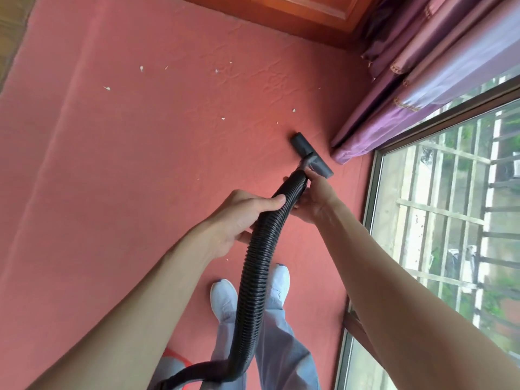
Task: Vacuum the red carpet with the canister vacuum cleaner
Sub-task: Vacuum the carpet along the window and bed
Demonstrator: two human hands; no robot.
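The red carpet [135, 153] fills most of the view, with several small white scraps [141, 68] scattered over its far part. A black ribbed vacuum hose [254, 277] rises from the bottom of the frame to a dark floor nozzle [311, 153] lying on the carpet near the curtain. My left hand [239, 218] grips the hose around its middle. Further up, my right hand [312, 198] holds the hose's top end just behind the nozzle. A red part of the canister [177, 358] shows at the bottom, mostly hidden behind my legs.
Purple curtains [422, 88] hang at the right, reaching the floor beside the nozzle. A large window [450, 220] with bars outside runs along the right edge. Wooden panelling [295, 12] borders the carpet at the top. My white shoes [223, 296] stand on the carpet below the hands.
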